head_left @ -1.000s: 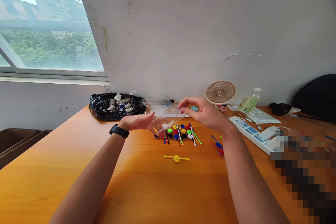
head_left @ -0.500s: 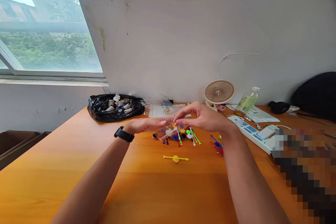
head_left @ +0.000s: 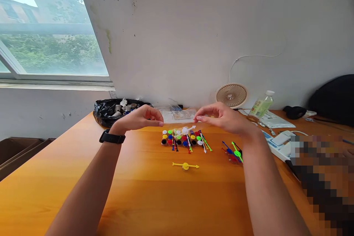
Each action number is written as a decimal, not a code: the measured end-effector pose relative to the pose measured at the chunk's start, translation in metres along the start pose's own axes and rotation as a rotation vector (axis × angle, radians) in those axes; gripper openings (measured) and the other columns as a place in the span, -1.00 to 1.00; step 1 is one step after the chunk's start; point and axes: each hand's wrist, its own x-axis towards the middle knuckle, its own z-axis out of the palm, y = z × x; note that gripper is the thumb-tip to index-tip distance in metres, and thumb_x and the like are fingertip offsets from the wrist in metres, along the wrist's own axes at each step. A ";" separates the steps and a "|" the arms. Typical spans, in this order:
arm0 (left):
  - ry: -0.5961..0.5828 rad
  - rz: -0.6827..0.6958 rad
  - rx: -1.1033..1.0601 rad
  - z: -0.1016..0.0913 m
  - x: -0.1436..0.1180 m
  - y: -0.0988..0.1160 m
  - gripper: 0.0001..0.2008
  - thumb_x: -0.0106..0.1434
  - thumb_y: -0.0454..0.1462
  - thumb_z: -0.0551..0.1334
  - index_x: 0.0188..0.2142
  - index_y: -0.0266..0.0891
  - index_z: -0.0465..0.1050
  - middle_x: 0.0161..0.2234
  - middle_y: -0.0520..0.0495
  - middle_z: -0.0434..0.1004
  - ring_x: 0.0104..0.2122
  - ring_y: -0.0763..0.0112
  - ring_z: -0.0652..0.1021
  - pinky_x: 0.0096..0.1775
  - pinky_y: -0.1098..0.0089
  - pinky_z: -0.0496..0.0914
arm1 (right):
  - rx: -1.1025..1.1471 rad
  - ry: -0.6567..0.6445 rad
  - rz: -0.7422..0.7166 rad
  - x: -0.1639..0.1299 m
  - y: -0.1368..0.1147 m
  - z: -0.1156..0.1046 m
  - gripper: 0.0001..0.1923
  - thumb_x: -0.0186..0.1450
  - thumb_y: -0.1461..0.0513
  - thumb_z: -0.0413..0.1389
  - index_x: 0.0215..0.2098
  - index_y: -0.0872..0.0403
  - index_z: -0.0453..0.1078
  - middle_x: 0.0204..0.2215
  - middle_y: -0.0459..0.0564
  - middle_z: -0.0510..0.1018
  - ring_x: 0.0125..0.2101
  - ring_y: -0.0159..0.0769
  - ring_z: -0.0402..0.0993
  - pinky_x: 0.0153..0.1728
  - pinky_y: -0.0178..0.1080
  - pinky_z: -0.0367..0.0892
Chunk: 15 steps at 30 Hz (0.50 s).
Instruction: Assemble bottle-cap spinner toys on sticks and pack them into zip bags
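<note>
**Clear bag pinched between both hands above the coloured parts**

Head view: left hand (head_left: 141, 118) and right hand (head_left: 221, 118) are raised over the desk (head_left: 83, 177), each grip closed in a fingertip pinch on one end of a small clear plastic bag (head_left: 179, 117). The bag is thin, see-through and stretched flat between the two grips; contents cannot be made out. Black wristband (head_left: 112, 137) on the left wrist.

Just below the grips: rows of small coloured discs and pointer sticks (head_left: 184, 139) on the desk. Nearer the camera lies a yellow spinner (head_left: 185, 166), alone. Under the right wrist, a few loose sticks (head_left: 233, 151).

Behind the left grip, a black bag of spools (head_left: 110, 112) by the wall. Beyond the right grip, a small fan (head_left: 231, 96), bottle (head_left: 261, 106), power strip (head_left: 278, 143). Open desk surface shows on the near side and to the left, out to the left edge.
</note>
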 end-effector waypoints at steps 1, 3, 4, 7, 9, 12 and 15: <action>0.011 0.016 -0.069 0.000 -0.001 0.001 -0.70 0.30 -0.05 0.39 -0.28 -0.28 0.62 -0.35 -0.08 0.60 -0.33 0.40 0.52 -0.30 0.43 0.37 | 0.009 -0.005 -0.006 0.000 0.001 -0.001 -0.65 0.32 -0.07 0.24 -0.22 0.00 0.66 -0.19 0.00 0.72 -0.08 -0.11 0.60 0.03 -0.11 0.39; 0.077 0.053 -0.187 0.000 -0.002 0.003 -0.69 0.36 -0.05 0.33 -0.19 -0.27 0.59 -0.26 -0.11 0.62 -0.26 0.38 0.55 -0.20 0.41 0.41 | 0.044 0.038 -0.027 0.001 0.003 -0.002 -0.65 0.32 -0.07 0.24 -0.21 -0.01 0.66 -0.18 0.01 0.72 -0.08 -0.11 0.60 0.03 -0.09 0.41; 0.107 0.065 -0.219 0.000 -0.002 0.003 -0.69 0.38 -0.05 0.32 -0.11 -0.26 0.57 -0.20 -0.14 0.63 -0.21 0.36 0.57 -0.16 0.39 0.43 | 0.066 0.086 -0.044 0.001 0.005 -0.002 -0.66 0.32 -0.06 0.24 -0.20 -0.01 0.66 -0.18 0.01 0.72 -0.07 -0.11 0.60 0.04 -0.09 0.41; 0.084 0.055 -0.180 0.006 0.002 0.003 -0.58 0.29 -0.06 0.41 0.06 -0.20 0.54 -0.03 -0.18 0.63 -0.10 0.29 0.59 -0.08 0.36 0.45 | 0.145 0.243 -0.093 0.005 0.007 0.000 -0.71 0.32 -0.03 0.27 -0.22 -0.02 0.67 -0.17 0.01 0.73 -0.05 -0.12 0.61 0.06 -0.09 0.42; 0.040 0.022 -0.076 0.013 0.008 0.002 -0.58 0.21 -0.06 0.47 -0.01 -0.22 0.59 -0.09 -0.17 0.67 -0.13 0.27 0.61 -0.12 0.36 0.44 | 0.204 0.310 -0.109 0.006 0.007 0.002 -0.75 0.32 -0.01 0.29 -0.23 -0.03 0.67 -0.18 0.00 0.73 -0.06 -0.13 0.62 0.07 -0.09 0.43; 0.099 0.007 0.049 0.024 0.018 -0.003 -0.65 0.20 -0.01 0.45 -0.24 -0.25 0.67 -0.29 -0.12 0.69 -0.31 0.34 0.58 -0.28 0.40 0.38 | 0.255 0.349 -0.107 0.008 0.007 0.005 -0.77 0.30 0.01 0.32 -0.26 -0.03 0.67 -0.20 0.00 0.74 -0.08 -0.13 0.63 0.07 -0.08 0.45; 0.173 0.023 0.085 0.031 0.024 -0.007 -0.64 0.20 0.03 0.44 -0.32 -0.25 0.69 -0.39 -0.09 0.66 -0.41 0.40 0.51 -0.37 0.40 0.31 | 0.261 0.375 -0.091 0.011 0.006 0.008 -0.78 0.29 0.01 0.33 -0.28 -0.04 0.68 -0.21 0.00 0.74 -0.08 -0.12 0.63 0.08 -0.06 0.45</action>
